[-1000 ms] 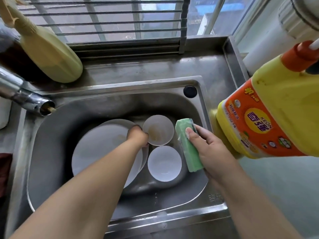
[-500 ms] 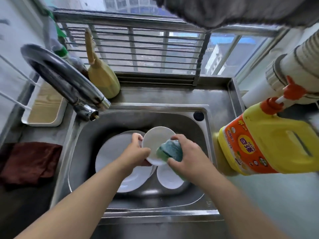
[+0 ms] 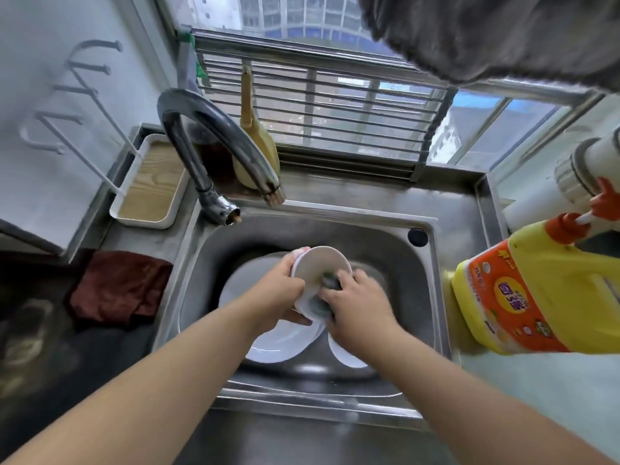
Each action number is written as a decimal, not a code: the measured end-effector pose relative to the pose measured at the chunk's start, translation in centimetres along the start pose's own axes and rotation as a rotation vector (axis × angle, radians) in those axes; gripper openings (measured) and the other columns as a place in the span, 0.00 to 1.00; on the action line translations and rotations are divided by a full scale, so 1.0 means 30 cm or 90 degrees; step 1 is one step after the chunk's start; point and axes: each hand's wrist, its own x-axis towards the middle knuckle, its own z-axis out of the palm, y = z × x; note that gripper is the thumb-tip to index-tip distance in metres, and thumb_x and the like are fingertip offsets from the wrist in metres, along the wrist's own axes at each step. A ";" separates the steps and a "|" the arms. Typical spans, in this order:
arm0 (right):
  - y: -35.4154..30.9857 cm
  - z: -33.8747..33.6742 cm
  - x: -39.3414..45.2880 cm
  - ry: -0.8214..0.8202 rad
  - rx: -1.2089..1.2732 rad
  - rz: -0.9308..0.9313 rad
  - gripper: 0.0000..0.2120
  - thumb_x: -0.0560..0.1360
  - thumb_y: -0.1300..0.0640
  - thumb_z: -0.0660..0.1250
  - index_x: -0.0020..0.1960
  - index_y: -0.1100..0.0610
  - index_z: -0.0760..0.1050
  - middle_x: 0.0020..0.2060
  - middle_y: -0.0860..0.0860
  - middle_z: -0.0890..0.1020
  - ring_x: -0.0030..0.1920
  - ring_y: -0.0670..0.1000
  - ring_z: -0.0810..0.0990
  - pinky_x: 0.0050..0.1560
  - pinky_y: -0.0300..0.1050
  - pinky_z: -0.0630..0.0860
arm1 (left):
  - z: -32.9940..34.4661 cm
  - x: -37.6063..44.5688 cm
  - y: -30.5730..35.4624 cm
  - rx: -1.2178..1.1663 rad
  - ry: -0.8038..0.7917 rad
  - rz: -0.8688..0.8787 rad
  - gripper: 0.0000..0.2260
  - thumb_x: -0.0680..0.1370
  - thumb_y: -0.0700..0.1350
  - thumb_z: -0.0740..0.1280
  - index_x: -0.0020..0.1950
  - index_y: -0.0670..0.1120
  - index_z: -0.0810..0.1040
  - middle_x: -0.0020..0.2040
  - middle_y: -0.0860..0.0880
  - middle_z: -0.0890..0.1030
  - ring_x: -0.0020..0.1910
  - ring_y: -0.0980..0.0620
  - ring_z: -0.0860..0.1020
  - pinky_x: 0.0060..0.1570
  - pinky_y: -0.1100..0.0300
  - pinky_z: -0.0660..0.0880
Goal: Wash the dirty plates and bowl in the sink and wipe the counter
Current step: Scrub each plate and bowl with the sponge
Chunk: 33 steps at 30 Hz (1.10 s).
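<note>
While the left hand (image 3: 280, 290) gripped a small white bowl (image 3: 320, 280) by its rim, thumb curled over the near edge and fingers wrapped behind, the right hand (image 3: 357, 305) pressed a dark, blurred sponge (image 3: 330, 283) into the bowl's hollow, its fingers bunched and curled around the sponge. The bowl was tilted on edge, held above the steel sink (image 3: 385, 253) rather than resting in it. Half a second before, the bowl had sat a little lower and more open to the camera, with the sponge only at its right edge; a second before, it had lain flat in the basin and the green sponge had been held apart from it. Beneath the hands, a large white plate (image 3: 268, 347) lay in the basin, and a second white bowl (image 3: 345, 355) showed just right of it, partly hidden by the right wrist. The curved tap (image 3: 214, 135) arched over the sink's back left corner. A yellow detergent bottle (image 3: 543, 297) stood on the counter to the right, and a dark red cloth (image 3: 117, 290) lay crumpled on the left counter.
</note>
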 end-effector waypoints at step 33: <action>-0.052 0.129 -0.006 0.295 -0.017 -0.049 0.16 0.50 0.50 0.80 0.36 0.48 0.81 0.45 0.49 0.83 0.36 0.56 0.77 0.37 0.46 0.73 | -0.054 -0.023 -0.036 -0.090 0.005 -0.064 0.26 0.73 0.30 0.54 0.68 0.49 0.67 0.55 0.40 0.77 0.48 0.41 0.80 0.39 0.49 0.82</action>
